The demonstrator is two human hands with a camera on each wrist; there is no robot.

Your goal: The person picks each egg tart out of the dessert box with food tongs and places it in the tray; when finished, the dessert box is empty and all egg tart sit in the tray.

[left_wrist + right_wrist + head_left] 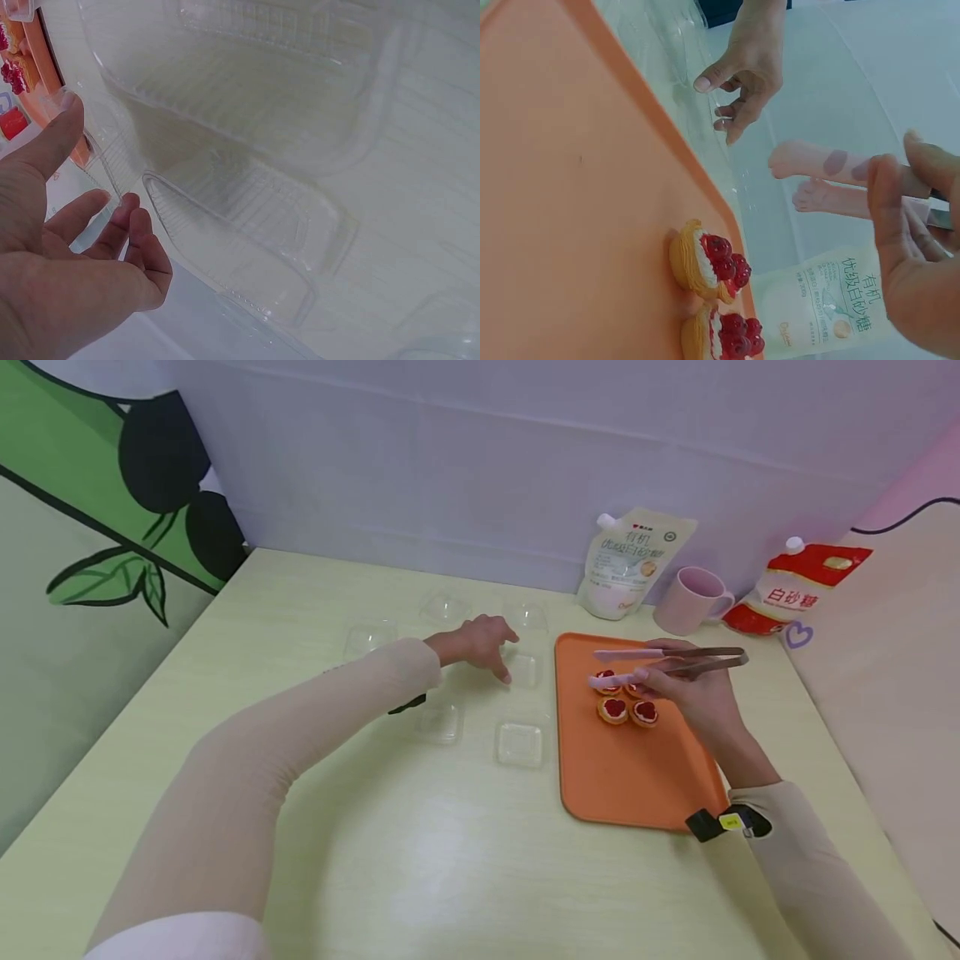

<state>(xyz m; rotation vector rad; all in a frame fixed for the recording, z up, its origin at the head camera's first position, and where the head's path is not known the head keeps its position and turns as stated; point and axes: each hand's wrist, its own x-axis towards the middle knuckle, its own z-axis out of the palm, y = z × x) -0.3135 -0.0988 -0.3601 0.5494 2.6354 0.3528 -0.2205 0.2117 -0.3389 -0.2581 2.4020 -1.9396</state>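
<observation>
Over a group of clear plastic boxes, my left hand [480, 642] reaches with thumb and fingers spread apart and nothing between them. The left wrist view shows a clear plastic box [240, 225] beside the loosely bent fingers. My right hand [693, 693] grips a pair of tongs [693, 667], whose pink tips stand apart with nothing pinched. Below the tongs, several small berry tarts [612, 710] with cream and red fruit sit on an orange tray [630, 785]. One tart is partly hidden by the tongs and hand. In the right wrist view, two tarts [697, 262] show clearly.
Behind the tray stand a white sugar pouch [626, 568], a pink mug [690, 602] and a red-and-white sugar pouch [787, 593]. More clear boxes lie on the pale table, including a nearer one [519, 745] left of the tray. A curtain [420, 468] backs the table.
</observation>
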